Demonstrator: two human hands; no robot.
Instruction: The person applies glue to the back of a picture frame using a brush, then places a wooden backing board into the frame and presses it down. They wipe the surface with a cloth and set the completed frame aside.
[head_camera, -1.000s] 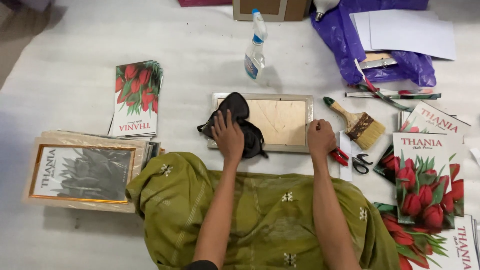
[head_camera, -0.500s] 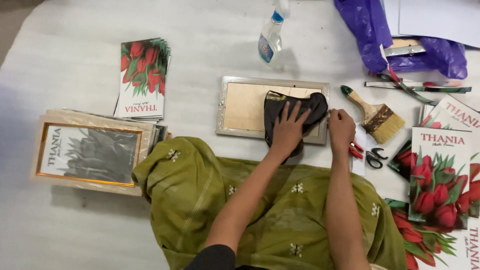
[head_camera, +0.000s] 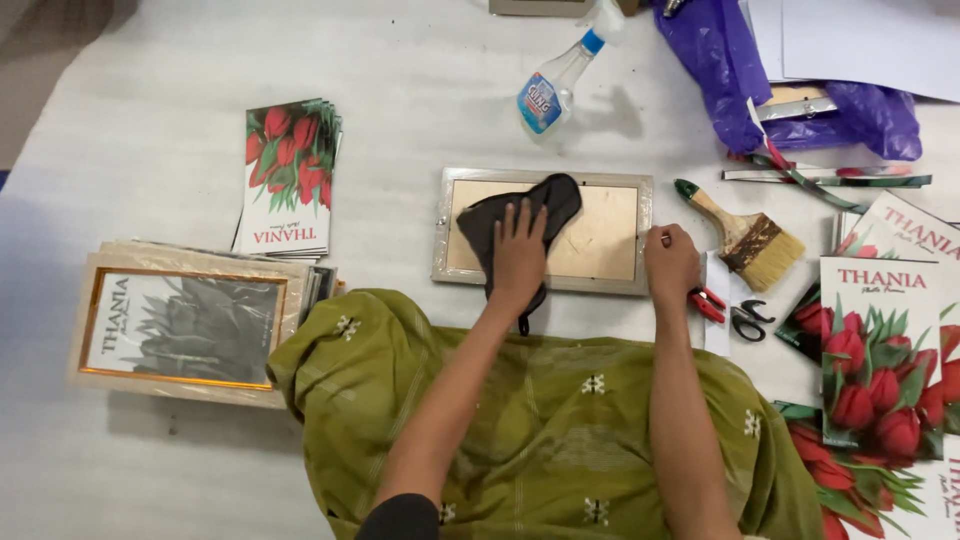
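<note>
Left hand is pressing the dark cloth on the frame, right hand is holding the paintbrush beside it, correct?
Not quite. The left hand does press the dark cloth on the frame, but the right hand rests on the frame's right edge. The paintbrush lies untouched beside it, as the head view shows.

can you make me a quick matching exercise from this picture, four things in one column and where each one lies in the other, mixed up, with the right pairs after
Things:
1. dark cloth
2. spray bottle
3. paintbrush
4. scissors

Places:
A. lying beyond the picture frame, near the top of the view
B. pressed onto the picture frame under the left hand
C. on the floor just to the right of the right hand
D. right of the picture frame, bristles pointing away from it

Pairs: 1-B, 2-A, 3-D, 4-C
</note>
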